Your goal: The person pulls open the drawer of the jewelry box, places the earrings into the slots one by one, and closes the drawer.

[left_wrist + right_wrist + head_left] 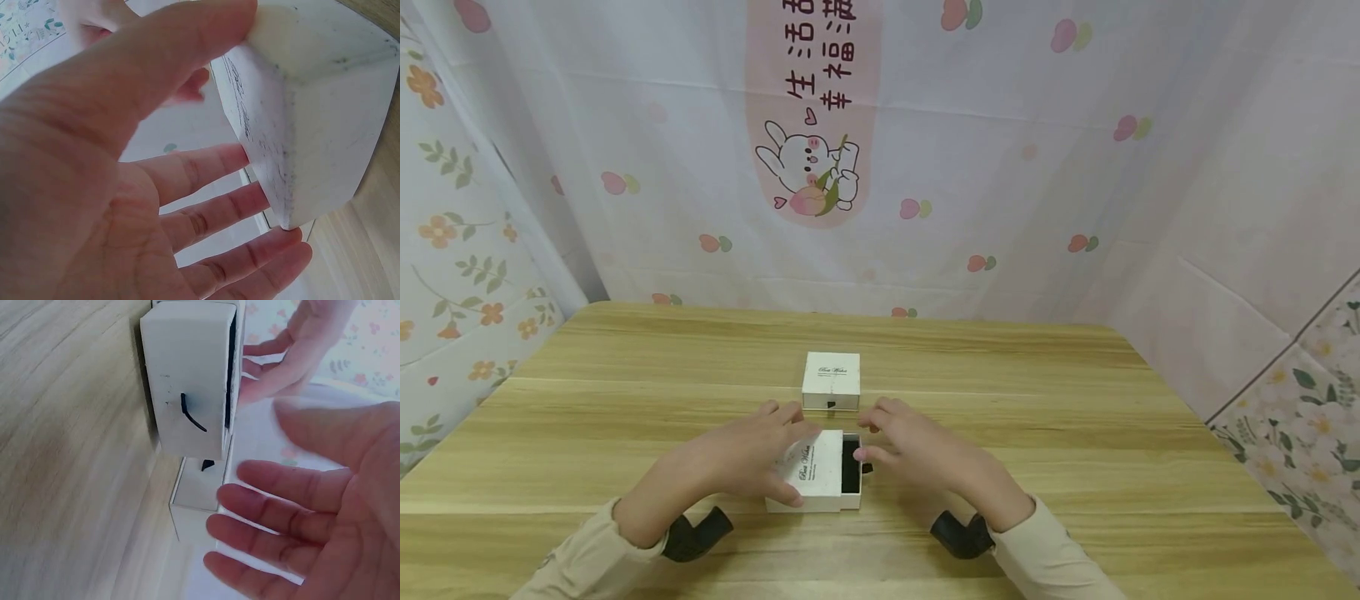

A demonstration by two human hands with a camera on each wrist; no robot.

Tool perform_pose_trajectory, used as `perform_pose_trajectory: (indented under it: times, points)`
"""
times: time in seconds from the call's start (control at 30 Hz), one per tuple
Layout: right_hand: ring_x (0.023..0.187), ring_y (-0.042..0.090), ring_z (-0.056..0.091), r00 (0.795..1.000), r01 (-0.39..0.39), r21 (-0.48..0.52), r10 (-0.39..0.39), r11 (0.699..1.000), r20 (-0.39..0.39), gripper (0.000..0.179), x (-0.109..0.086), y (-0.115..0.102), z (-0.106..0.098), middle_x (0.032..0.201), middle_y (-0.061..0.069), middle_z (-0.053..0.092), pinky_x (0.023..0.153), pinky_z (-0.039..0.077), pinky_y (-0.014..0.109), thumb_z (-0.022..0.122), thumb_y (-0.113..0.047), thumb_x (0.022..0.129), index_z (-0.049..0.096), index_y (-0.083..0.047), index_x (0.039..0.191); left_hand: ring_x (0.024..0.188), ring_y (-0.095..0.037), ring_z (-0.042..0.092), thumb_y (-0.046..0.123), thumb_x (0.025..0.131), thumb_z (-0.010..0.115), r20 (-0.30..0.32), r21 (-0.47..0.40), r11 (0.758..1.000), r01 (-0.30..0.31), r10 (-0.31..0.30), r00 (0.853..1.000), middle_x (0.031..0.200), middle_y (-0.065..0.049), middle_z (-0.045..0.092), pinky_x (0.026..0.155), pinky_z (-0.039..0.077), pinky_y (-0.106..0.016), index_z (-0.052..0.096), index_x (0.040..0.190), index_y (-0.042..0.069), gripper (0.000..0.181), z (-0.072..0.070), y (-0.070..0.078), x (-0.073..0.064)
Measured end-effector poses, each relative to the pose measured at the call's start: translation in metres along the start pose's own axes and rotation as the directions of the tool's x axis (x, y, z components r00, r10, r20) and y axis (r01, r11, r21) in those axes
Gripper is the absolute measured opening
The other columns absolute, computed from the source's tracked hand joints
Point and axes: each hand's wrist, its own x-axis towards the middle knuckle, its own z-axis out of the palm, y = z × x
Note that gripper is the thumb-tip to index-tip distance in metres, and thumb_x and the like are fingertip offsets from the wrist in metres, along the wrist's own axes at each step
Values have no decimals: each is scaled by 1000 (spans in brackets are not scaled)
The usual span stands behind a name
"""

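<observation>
A small white drawer box [826,467] with cursive print on its top lies in front of me. Its inner drawer [181,369] is slid partway out to the right, baring a dark lining. My left hand [748,454] spans the outer sleeve, thumb on the near edge and fingers at the far edge. Just beyond the drawer's end hovers my right hand [917,442], fingers extended and apart from the box in the right wrist view. A black pull loop [190,415] sticks out of the drawer's face.
Behind it sits a second white box [831,375], closed, with a black tab facing me. Both stand on a wood-grain table [1037,400]. A printed cloth [1000,167] hangs beyond the table's back edge. Black wrist devices [696,535] sit below both hands.
</observation>
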Motion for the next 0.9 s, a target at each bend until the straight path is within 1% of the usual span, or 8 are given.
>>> perform_pose_trajectory:
  times: [0.1,0.2,0.33,0.43,0.6,0.77,0.9]
  points:
    - [91,12,56,1000,12,-32,-13,999,-22,25,0,1,-1,100,2,57,78,50,24,55,-22,94,65,-4,108,92,-18,41,45,68,79,7,1,1000,12,-12,1000,111,-2,47,71,44,-32,51,131,11,77,-1,1,0]
    - [85,9,54,1000,10,-46,-10,999,6,17,0,1,0,96,-1,57,74,49,21,55,-14,93,68,-6,100,93,-17,41,45,68,79,10,-3,1000,20,-20,1000,112,-2,47,73,44,-33,51,132,11,78,-1,1,-1]
    - [79,4,53,998,20,-51,-17,998,57,16,1,1,5,93,-2,58,71,48,18,55,-12,92,69,-7,97,92,-17,41,44,67,80,8,-11,1000,23,-23,1000,111,-1,47,74,44,-33,52,131,11,77,-1,1,-1]
    - [73,2,50,997,38,-58,-34,998,74,14,2,1,8,88,-4,56,67,47,17,57,-13,91,69,-7,94,92,-17,41,44,66,80,8,-18,1000,22,-22,1000,110,-1,47,74,43,-33,52,130,11,77,-1,1,-1]
    - [67,3,44,995,77,-87,-72,993,63,11,2,0,12,82,-5,54,61,42,16,58,-13,91,67,-9,86,91,-16,41,43,66,80,3,-16,1000,12,-12,1000,108,-1,47,73,43,-32,52,130,11,77,-1,1,-1]
    - [66,4,42,995,95,-130,-91,987,40,13,3,1,16,77,-5,51,59,39,16,58,-10,90,61,-11,77,91,-16,41,44,66,80,0,-10,1000,12,-12,1000,108,0,47,74,43,-32,52,130,11,77,0,1,-1]
    - [65,5,41,994,108,-170,-106,980,17,14,5,1,20,75,-4,49,58,38,17,57,-9,88,56,-11,74,90,-16,41,43,66,80,-5,-7,1000,8,-8,1000,108,0,47,73,42,-31,53,130,10,77,0,0,-1]
